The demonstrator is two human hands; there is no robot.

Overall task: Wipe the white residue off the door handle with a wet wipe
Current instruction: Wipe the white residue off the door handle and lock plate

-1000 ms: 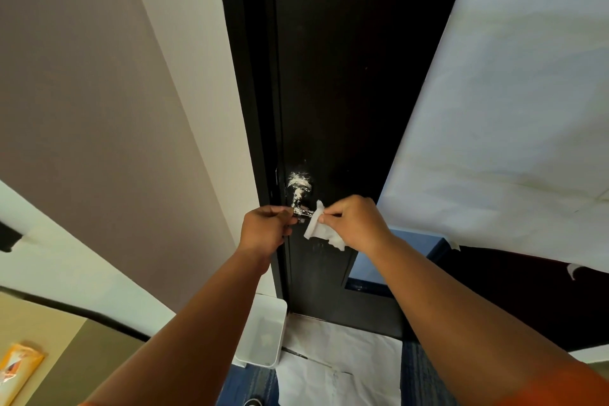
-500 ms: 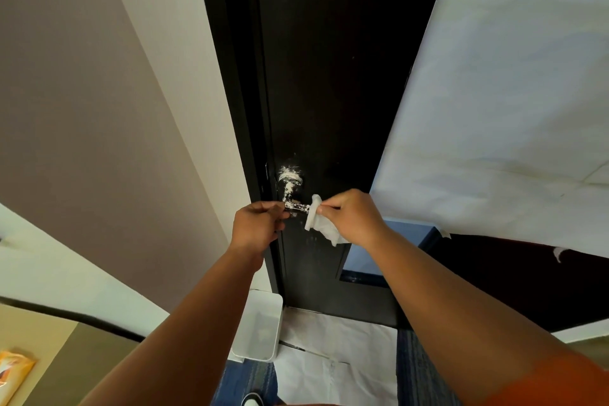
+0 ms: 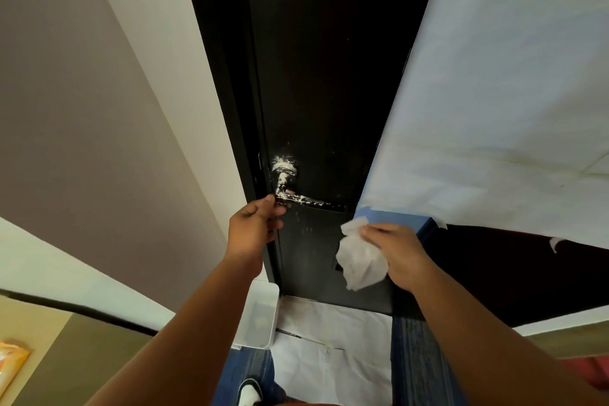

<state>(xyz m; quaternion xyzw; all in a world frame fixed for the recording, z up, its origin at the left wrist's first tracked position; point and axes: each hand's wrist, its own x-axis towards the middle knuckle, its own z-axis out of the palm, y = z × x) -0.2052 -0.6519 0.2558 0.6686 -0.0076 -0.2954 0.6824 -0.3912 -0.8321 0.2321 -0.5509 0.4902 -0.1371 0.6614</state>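
Note:
The metal door handle (image 3: 286, 186) on the dark door (image 3: 323, 76) is smeared with white residue on its rose, neck and lever. My left hand (image 3: 255, 227) pinches the lever's near left end and the door edge. My right hand (image 3: 397, 250) holds a crumpled white wet wipe (image 3: 359, 257) off the handle, below and to the right of the lever's tip. White specks dot the door below the lever.
A white bin (image 3: 258, 320) stands on the floor at the door's foot, beside white paper sheets (image 3: 329, 349). A large white sheet (image 3: 510, 92) hangs at the right. An orange pack (image 3: 10, 362) lies at the lower left. My shoe (image 3: 248, 392) shows at the bottom.
My right hand has drawn the wipe off the lever, down and to the right, baring the lever's full length. My left hand keeps its hold at the handle's left end.

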